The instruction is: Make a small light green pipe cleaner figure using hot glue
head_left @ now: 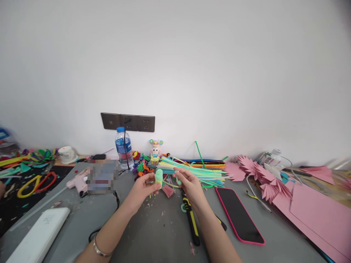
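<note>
Between thumb and fingers, my left hand (146,184) holds a small figure (159,176), mint green above and yellow below. A small mint-green piece (178,179), perhaps bent pipe cleaner, is pinched in my right hand (190,184), a short gap away. Below my right hand lie pliers (192,219) with black and yellow handles, partly covered by the hand and forearm. Behind both hands is a spread of pastel pipe cleaners (192,171). A bundle of short pink pieces (168,190) lies between the hands.
A finished-looking doll (155,151) and a water bottle (124,148) stand near the wall. To the right are a phone (241,215) and pink paper (320,212). Leftward lie a glue gun (79,182), a white power bank (41,233) and scissors (38,185).
</note>
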`<state>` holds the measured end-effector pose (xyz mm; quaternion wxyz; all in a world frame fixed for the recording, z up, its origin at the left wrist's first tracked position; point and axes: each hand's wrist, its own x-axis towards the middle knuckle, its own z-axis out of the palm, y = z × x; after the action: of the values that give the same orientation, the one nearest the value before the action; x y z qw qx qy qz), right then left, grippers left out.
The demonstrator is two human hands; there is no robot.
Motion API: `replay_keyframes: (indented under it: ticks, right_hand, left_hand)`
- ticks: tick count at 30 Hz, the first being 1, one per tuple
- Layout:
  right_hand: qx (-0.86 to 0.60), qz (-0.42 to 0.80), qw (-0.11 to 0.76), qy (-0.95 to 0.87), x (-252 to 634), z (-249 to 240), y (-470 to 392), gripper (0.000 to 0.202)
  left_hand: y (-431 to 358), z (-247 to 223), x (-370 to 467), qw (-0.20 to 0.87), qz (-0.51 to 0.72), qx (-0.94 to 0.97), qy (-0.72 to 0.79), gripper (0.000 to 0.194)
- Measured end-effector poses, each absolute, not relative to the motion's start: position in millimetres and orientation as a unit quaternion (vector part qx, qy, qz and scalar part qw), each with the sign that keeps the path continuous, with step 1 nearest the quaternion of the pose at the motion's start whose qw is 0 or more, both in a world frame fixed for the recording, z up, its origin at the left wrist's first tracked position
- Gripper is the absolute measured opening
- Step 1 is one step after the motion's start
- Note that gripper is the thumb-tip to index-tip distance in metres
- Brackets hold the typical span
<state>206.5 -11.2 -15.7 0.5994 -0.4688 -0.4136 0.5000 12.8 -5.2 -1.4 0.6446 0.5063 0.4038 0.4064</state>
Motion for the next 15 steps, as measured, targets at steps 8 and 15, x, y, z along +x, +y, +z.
replay_keyframes:
  ticks: [8,15]
  right_hand:
    - [-0.460,0.501,0.607,-0.412,204.8,-14.8,-10.5,0.040]
    - [-0.432,0.499,0.620,-0.424,202.2,-16.3,-9.8,0.032]
  left_hand:
    - [-7.3,-3.6,17.8,0.682,0.405,0.464,0.395,0.046]
    - [-9.1,-3.6,17.2,0.713,0.398,0.453,0.359,0.039]
